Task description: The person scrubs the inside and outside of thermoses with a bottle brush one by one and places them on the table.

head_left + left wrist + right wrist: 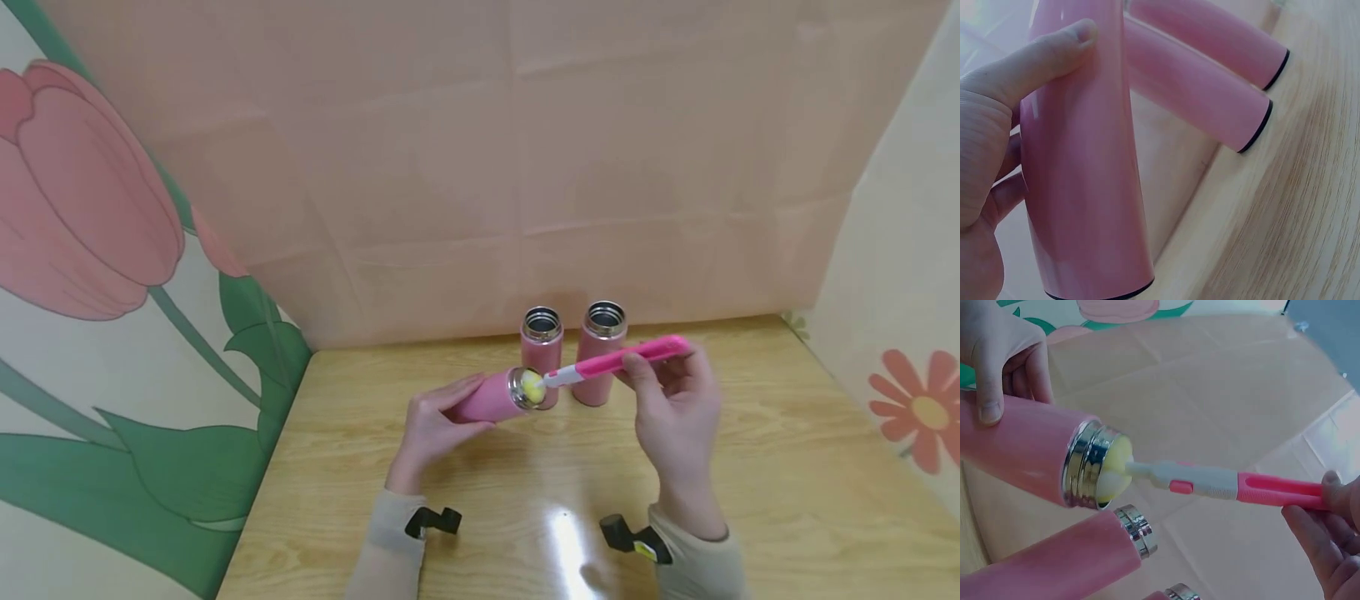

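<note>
The left hand point(437, 421) grasps a pink cylindrical bottle with a shiny metal neck point(483, 400), its thumb laid along the near side. The bottle is tilted well over above the table, its open mouth turned toward the right hand point(681, 417). That hand pinches the far end of a slim pink-and-white plastic brush handle point(603, 364) between thumb and fingers. The handle spans the gap between the hands, its yellow, rounded brush head point(1117, 462) partly inside the bottle's mouth. Just beyond, two more pink metal-necked bottles, a left one point(534, 354) and a right one point(592, 393), stand upright and lidless on the light wood-grain table point(322, 483), before a pinkish-beige creased backdrop point(420, 183).
</note>
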Demonstrator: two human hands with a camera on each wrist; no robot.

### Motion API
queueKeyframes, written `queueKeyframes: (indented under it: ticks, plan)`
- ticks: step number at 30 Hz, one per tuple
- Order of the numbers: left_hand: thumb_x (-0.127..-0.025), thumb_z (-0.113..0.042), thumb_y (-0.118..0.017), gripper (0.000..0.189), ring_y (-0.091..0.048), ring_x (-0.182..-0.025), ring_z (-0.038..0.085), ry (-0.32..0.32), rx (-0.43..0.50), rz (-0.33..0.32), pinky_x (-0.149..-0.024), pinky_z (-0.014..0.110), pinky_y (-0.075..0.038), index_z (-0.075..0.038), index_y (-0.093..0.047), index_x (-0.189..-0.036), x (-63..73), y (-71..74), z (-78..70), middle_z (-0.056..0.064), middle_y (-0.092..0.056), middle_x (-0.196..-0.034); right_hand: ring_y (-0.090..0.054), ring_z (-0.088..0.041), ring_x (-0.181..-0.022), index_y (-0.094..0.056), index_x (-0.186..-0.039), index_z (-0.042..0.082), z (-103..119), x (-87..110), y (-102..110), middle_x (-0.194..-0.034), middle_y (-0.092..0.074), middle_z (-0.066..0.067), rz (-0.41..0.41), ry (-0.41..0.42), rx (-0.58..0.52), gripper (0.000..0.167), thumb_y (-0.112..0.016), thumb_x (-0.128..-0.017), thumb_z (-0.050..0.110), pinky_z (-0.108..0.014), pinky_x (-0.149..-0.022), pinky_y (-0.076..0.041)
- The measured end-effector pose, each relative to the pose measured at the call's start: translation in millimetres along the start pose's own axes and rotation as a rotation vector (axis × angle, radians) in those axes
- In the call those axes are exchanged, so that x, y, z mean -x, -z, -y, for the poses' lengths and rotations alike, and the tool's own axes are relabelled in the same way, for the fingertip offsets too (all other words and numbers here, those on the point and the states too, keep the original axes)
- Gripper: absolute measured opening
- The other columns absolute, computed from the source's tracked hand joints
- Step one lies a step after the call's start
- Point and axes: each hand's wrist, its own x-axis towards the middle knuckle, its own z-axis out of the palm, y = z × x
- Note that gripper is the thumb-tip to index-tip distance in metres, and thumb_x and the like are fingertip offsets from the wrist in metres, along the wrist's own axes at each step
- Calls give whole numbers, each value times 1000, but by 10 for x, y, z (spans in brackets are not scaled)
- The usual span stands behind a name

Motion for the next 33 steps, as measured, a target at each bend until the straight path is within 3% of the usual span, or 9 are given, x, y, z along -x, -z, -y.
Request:
queueKeyframes:
  ticks: [4,8,14,17,21,25,33]
  plan:
    - [-72,-11,-101,65,-70,-125,26,62,41,6,-109,43,-53,-7,-76,-132,12,26,-8,5,-73,-134,-73,-20,-88,-56,-113,-23,-60,-32,14,-100,-72,-14,100,13,-46,19,-65,-97,-18,-34,-80,-63]
    - [-74,-10,-100,65,-68,-127,25,114,85,32,-110,43,-52,-9,-75,-134,19,57,-22,3,-72,-135,-76,-20,-93,-57,-112,-22,-155,-56,47,-102,-76,-12,206,-15,-75,17,-63,-96,-21,-33,-83,-64]
    - [-76,-10,-99,65,-70,-125,24,180,243,134,-110,44,-53,-12,-75,-136,-15,88,-133,1,-74,-134,-77,-17,-105,-63,-108,-12,-314,-38,52,-109,-80,-3,565,-28,-68,19,-54,-97,-26,-32,-86,-64]
    - [-76,-12,-99,64,-71,-123,24,181,281,173,-110,47,-52,-11,-75,-136,-41,82,-184,2,-74,-133,-77,-17,-107,-62,-109,-11,-359,-17,32,-112,-79,-2,655,7,-71,17,-54,-99,-23,-33,-87,-64]
    - [-75,-10,-100,64,-71,-122,23,218,291,171,-111,48,-51,-11,-76,-135,-44,64,-196,2,-75,-131,-76,-13,-96,-65,-110,-8,-376,1,17,-109,-78,-5,625,49,-23,18,-65,-96,-19,-26,-79,-63]
    - [-74,-9,-100,65,-70,-123,22,250,287,157,-112,48,-50,-12,-76,-134,-35,52,-180,1,-75,-131,-69,-11,-80,-68,-110,-4,-371,21,-12,-103,-76,-3,575,26,42,23,-73,-92,-18,-20,-67,-58]
    - [-77,-15,-99,64,-69,-126,22,260,268,149,-110,49,-52,-15,-75,-136,-32,34,-172,-1,-73,-134,-69,-13,-78,-69,-116,-6,-348,76,-127,-97,-75,-2,420,-46,102,31,-76,-89,-18,-20,-69,-59]
